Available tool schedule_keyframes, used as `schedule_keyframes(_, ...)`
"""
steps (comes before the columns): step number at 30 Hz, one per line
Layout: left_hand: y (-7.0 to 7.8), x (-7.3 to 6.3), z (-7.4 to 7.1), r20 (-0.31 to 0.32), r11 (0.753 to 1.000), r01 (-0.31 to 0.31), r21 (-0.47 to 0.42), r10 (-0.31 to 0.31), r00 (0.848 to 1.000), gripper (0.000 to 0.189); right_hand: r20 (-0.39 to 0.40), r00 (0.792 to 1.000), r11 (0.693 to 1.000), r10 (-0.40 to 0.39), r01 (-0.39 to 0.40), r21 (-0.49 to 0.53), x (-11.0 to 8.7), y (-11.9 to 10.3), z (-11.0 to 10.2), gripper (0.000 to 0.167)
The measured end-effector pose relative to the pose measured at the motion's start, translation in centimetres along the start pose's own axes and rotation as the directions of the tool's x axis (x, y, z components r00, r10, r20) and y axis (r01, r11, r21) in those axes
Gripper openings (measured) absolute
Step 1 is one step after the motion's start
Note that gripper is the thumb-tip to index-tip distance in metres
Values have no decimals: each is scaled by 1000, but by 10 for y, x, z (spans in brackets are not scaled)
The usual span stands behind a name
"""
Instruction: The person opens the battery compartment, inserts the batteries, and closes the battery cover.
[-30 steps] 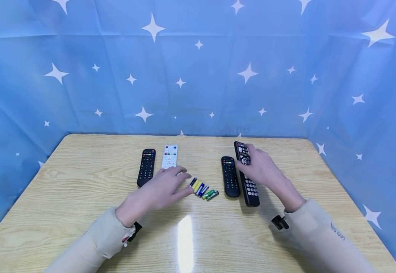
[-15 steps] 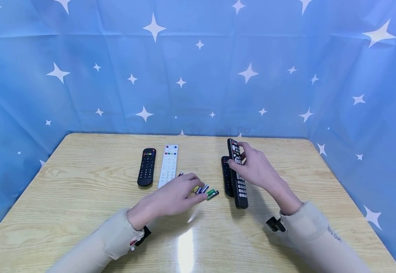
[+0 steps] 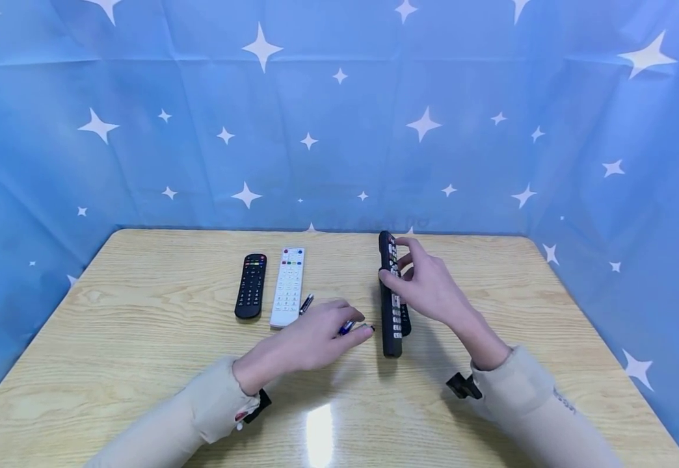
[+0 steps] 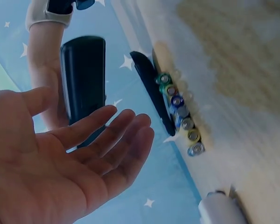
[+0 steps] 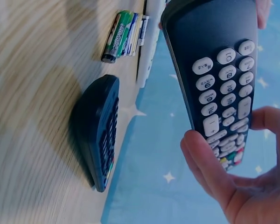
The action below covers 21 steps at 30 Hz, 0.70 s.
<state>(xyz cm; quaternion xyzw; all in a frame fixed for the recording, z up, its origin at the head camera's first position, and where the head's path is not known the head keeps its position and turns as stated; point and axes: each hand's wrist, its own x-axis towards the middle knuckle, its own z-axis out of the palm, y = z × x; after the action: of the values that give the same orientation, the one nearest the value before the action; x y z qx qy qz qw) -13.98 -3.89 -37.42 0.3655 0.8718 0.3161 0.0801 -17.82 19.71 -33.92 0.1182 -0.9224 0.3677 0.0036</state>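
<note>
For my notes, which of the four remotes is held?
The white-buttoned black remote in the right hand; the white remote and two other black remotes lie on the table.

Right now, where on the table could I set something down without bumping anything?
The table is bare between its left edge and the leftmost black remote, and rightward beyond the right hand. The middle is crowded: white remote, batteries, left hand, second black remote, plus the held large remote.

The right hand [image 3: 433,289] holds a long black remote [image 3: 389,318]. The left hand [image 3: 313,338] is over some batteries [image 3: 347,327]. A white remote [image 3: 289,283] lies just past that hand.
</note>
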Motion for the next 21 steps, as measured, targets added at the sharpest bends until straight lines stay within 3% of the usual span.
schedule_keyframes(12, 1, -2, 5, 9, 984, 86, -157, -86, 996, 60, -1, 1000, 979, -31, 31, 202, 0, -9, 11, 68)
schedule_keyframes(21, 2, 1, 9, 15, 960, 91, -265, -90, 996, 51, 10, 999, 954, -37, 32, 299, 0, -15, 13, 67)
